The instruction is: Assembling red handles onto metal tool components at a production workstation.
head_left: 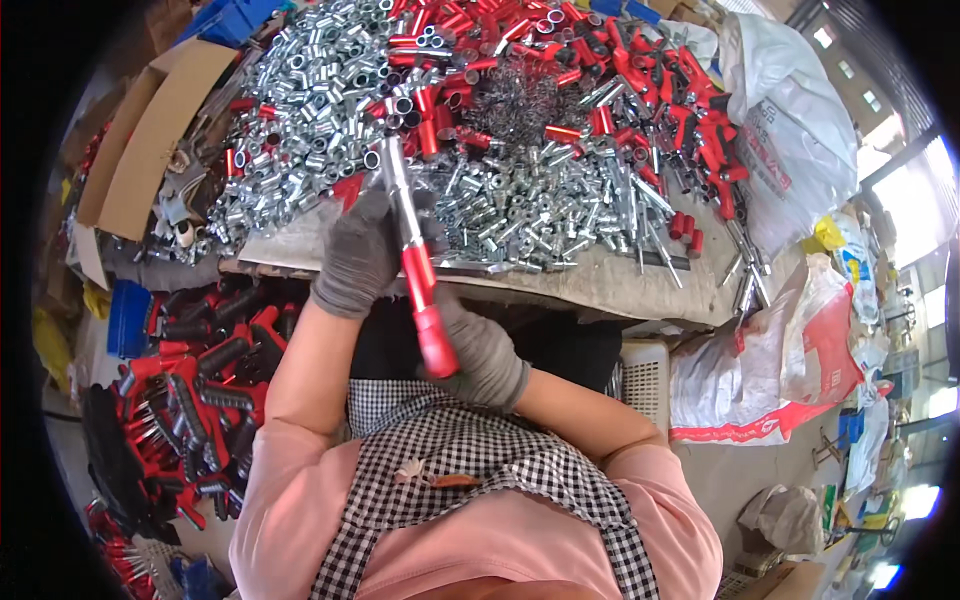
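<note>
A long tubular tool (407, 215) with a chrome shaft and a red lower end slants in front of my body, its chrome end over the workbench. My left hand (357, 257), in a grey glove, is closed round the chrome part. My right hand (487, 358), gloved too, is closed at the red end near my apron; the tool hides some of its fingers. Just beyond the tool lie heaps of short chrome sleeves (325, 90), small bolt-like metal parts (535, 210) and dark wire springs (522, 105).
Red tubes and red handle parts (690, 105) cover the bench's far right. A cardboard box (150, 140) stands left, above a blue bin (128, 318). Red-and-black assembled tools (205, 385) are piled at my left. White sacks (785, 130) and a white plastic crate (645, 378) are on my right.
</note>
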{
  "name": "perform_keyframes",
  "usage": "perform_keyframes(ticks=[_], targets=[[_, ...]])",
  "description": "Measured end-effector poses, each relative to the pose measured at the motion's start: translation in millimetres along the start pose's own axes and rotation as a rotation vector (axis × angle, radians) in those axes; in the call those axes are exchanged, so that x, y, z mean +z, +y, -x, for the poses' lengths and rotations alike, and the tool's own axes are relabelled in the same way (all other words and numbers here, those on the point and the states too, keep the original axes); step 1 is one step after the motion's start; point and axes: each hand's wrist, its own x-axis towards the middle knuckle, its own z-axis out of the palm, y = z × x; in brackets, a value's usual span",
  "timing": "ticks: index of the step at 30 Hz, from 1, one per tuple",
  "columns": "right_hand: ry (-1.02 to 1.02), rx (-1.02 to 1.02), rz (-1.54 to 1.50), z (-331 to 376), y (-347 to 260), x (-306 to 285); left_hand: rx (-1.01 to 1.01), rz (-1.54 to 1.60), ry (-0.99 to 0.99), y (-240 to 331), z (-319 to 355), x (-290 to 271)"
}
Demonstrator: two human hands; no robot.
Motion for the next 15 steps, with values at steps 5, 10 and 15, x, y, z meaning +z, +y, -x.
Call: perform_keyframes(ticks=[5, 10, 15], targets=[[-0.079, -0.026, 0.343, -5, 41, -61, -0.029, -0.234, -0.208, -7, 18, -22], [0.185, 0.939, 0.778, -41, 133, -160, -0.532, -0.474, -0.363, -13, 47, -31], [0.064, 0.873, 0.713, -31, 191, -174, -0.725, -0.669, -0.378, -35, 45, -24]])
